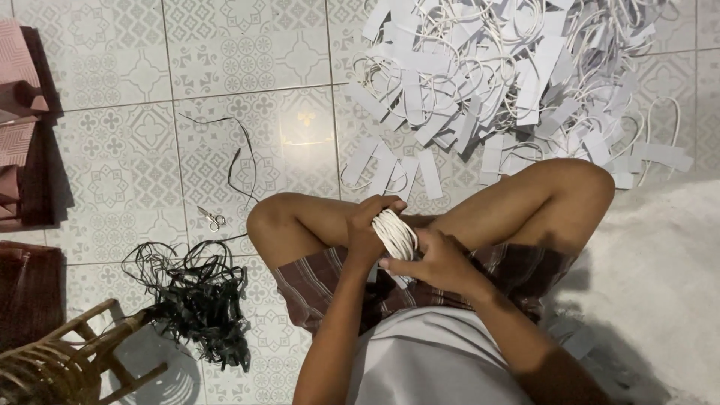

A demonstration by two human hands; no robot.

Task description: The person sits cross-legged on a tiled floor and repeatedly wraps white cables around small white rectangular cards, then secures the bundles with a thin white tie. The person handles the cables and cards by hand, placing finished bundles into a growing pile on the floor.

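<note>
Person seated on a patterned tile floor, knees raised, seen from above. Landmark: the bundle of white cords, held over the lap between the two knees.

Left hand grips the bundle from its left side, fingers curled over the top of the cords. Right hand clasps it from below and to the right, fingers wrapped against the cords, thumb lying along the bundle's lower edge. Both hands closed on it; bundle touches both palms.

Beyond the bundle, past the knees: a large heap of white paper strips with cord loops, spread across the tiles.

Left of the bundle, on the floor: small scissors, with a thin black cord trailing above them.

Below-left of the bundle: a tangled pile of black cords, next to a wooden stool.

Right of the bundle: a white cloth-like surface.
</note>
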